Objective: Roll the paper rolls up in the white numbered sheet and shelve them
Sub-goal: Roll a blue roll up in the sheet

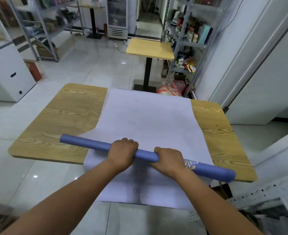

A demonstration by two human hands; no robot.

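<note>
On the wooden worktop a white numbered sheet lies lengthwise, its near end hanging over the edge. The blue paper rolls lie across it, slanting from far left to near right. The left hand and right hand curl over the rolls near the middle, gripping them side by side.

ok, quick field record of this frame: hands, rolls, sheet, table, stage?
left hand: grips plain blue paper roll near its middle
right hand: grips patterned blue paper roll, beside the plain roll's end
rolls: lying across the sheet, ends sticking out past both its sides
white numbered sheet: spread flat under the rolls, near end hanging off the table edge
wooden table: carries sheet and rolls
stage: sheet not yet wrapped round the rolls
</note>
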